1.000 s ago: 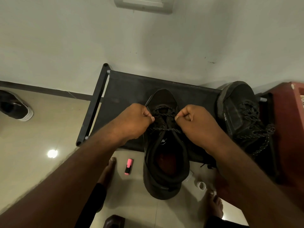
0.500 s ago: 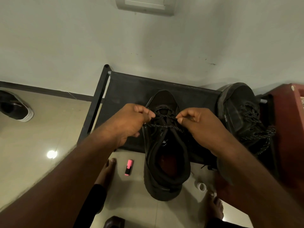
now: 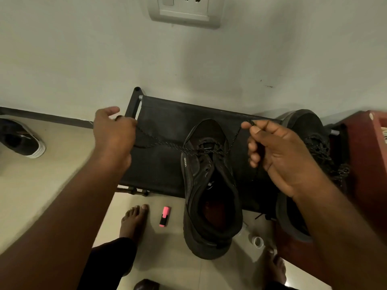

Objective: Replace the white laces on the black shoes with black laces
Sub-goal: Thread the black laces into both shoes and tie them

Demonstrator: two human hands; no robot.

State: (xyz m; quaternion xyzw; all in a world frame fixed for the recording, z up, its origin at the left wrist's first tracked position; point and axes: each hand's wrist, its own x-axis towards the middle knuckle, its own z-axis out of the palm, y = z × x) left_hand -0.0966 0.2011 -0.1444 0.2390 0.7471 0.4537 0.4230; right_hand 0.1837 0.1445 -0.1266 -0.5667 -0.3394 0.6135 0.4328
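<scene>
above the shoe rack (image 3: 165,114) our left hand (image 3: 113,133) and right hand (image 3: 278,151) pinch the black lace (image 3: 167,145); uneven tugs risk unthreading it.

Your left hand (image 3: 113,130) and right hand (image 3: 278,151) each hold one end of the black lace (image 3: 167,145), stretched sideways from the black shoe (image 3: 211,185) on the bench (image 3: 167,114).

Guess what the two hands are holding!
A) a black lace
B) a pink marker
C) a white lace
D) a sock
A: the left hand and the right hand each hold one end of the black lace, which runs out to both sides from the front of the black shoe in the middle.
</scene>
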